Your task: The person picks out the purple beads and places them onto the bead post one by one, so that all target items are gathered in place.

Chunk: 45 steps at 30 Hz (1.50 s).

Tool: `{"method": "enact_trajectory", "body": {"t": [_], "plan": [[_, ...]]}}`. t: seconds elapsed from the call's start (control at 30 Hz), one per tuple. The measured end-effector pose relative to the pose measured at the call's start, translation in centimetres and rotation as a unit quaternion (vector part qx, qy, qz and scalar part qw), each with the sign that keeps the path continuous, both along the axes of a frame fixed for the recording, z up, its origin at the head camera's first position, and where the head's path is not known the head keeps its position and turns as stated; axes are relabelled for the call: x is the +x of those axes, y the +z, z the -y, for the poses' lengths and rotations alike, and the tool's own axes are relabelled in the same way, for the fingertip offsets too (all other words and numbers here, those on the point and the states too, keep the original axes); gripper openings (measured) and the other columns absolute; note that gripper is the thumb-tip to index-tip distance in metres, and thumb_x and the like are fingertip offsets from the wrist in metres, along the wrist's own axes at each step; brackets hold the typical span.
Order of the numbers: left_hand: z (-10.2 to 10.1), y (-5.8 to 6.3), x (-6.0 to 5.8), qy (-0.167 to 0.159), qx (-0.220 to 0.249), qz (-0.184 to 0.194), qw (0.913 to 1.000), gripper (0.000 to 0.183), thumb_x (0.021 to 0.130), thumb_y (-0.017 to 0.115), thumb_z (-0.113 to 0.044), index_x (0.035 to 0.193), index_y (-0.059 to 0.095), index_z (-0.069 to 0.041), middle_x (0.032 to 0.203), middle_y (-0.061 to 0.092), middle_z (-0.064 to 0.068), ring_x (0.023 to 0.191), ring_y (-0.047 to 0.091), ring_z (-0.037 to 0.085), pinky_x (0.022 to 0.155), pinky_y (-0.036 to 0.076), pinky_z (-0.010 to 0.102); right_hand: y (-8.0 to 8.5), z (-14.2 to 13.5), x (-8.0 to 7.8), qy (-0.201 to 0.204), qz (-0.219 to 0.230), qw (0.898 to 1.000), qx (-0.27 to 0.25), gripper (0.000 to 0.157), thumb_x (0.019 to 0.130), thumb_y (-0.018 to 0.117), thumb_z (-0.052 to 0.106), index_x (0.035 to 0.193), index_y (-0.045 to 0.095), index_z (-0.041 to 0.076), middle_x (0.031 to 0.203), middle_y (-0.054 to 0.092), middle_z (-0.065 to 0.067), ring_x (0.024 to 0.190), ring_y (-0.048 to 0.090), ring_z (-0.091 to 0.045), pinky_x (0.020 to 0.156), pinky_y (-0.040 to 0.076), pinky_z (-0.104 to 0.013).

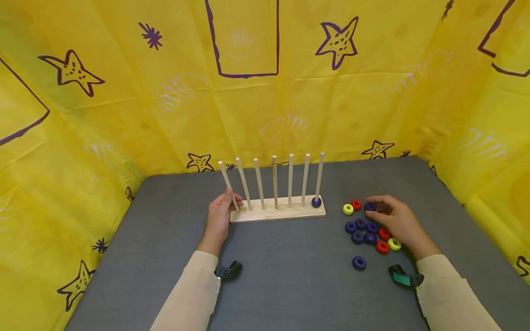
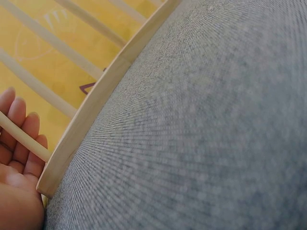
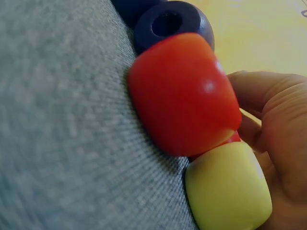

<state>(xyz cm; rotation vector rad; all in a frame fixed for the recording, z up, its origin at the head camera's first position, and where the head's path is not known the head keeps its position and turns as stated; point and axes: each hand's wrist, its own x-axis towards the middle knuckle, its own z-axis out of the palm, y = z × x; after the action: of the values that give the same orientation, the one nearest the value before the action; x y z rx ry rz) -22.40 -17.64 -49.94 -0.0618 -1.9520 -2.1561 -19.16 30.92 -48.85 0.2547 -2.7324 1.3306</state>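
A wooden rack (image 1: pixel 265 214) with a row of several upright pegs stands on the table. My left hand (image 1: pixel 217 218) grips its leftmost peg (image 1: pixel 225 174), thumb in front and fingers behind; the left wrist view shows those fingers (image 2: pixel 31 125) around the peg (image 2: pixel 24 139). A dark blue bead (image 1: pixel 316 202) sits at the foot of the rightmost peg. Over the loose beads, my right hand (image 1: pixel 399 223) pinches a dark blue bead (image 1: pixel 370 207) between thumb and fingers. In the right wrist view, a red bead (image 3: pixel 184 96) and a yellow bead (image 3: pixel 230 187) partly block the right hand (image 3: pixel 288 134).
Several loose blue, red and yellow beads lie clustered right of the rack, among them a yellow bead (image 1: pixel 348 209) and a red bead (image 1: pixel 383 247). One blue bead (image 1: pixel 359 263) lies apart, nearer me. A yellow patterned cloth (image 1: pixel 265 101) hangs behind the grey table (image 1: pixel 290 276).
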Motion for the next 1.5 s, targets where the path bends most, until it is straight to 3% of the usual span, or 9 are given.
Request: {"method": "enact_trajectory", "body": {"t": [0.33, 0.53, 0.87, 1.13, 1.5], "plan": [[0.0, 0.0, -0.1, -0.003, -0.001, -0.008, 1.0, 0.053, 0.118, 0.052, -0.032, 0.104, 0.07, 0.016, 0.098, 0.071, 0.022, 0.09, 0.069, 0.019, 0.089, 0.055, 0.03, 1.1, 0.9, 0.3, -0.015, -0.013, 1.0, -0.006, 0.041, 0.105, 0.079, 0.023, 0.14, 0.07, 0.003, 0.123, 0.067, -0.016, 0.101, 0.065, -0.028, 0.079, 0.051, -0.016], [0.1, 0.0, -0.1, -0.002, 0.002, -0.007, 1.0, 0.054, 0.118, 0.051, -0.031, 0.104, 0.069, 0.018, 0.096, 0.071, 0.019, 0.09, 0.07, 0.02, 0.089, 0.054, 0.03, 1.8, 1.5, 0.3, -0.02, -0.048, 0.999, -0.015, 0.038, 0.104, 0.079, 0.015, 0.137, 0.07, 0.001, 0.124, 0.064, -0.014, 0.098, 0.061, -0.016, 0.081, 0.048, -0.011], [0.1, 0.0, -0.1, -0.001, 0.003, -0.007, 1.0, 0.054, 0.119, 0.051, -0.031, 0.105, 0.069, 0.018, 0.096, 0.071, 0.02, 0.089, 0.069, 0.019, 0.088, 0.054, 0.03, 3.9, 2.8, 0.9, 0.001, -0.08, 0.996, -0.047, 0.034, 0.103, 0.079, 0.009, 0.135, 0.072, 0.004, 0.128, 0.063, -0.009, 0.105, 0.06, -0.013, 0.086, 0.049, -0.01], [0.1, 0.0, -0.1, -0.003, 0.009, -0.008, 0.9999, 0.053, 0.119, 0.05, -0.029, 0.105, 0.068, 0.019, 0.095, 0.071, 0.017, 0.089, 0.069, 0.018, 0.088, 0.054, 0.03, 5.4, 4.2, 1.3, 0.002, -0.098, 0.994, -0.054, 0.032, 0.101, 0.081, 0.006, 0.132, 0.073, 0.004, 0.122, 0.064, -0.006, 0.101, 0.063, -0.018, 0.082, 0.052, -0.012], [-0.1, -0.1, 0.0, -0.003, 0.011, -0.012, 0.9999, 0.054, 0.119, 0.05, -0.028, 0.105, 0.067, 0.021, 0.096, 0.07, 0.02, 0.088, 0.069, 0.018, 0.087, 0.055, 0.03, 6.9, 6.1, 2.1, 0.023, -0.134, 0.989, -0.066, 0.036, 0.094, 0.084, -0.004, 0.129, 0.075, 0.003, 0.12, 0.065, -0.008, 0.098, 0.063, -0.013, 0.084, 0.051, -0.011]]}}
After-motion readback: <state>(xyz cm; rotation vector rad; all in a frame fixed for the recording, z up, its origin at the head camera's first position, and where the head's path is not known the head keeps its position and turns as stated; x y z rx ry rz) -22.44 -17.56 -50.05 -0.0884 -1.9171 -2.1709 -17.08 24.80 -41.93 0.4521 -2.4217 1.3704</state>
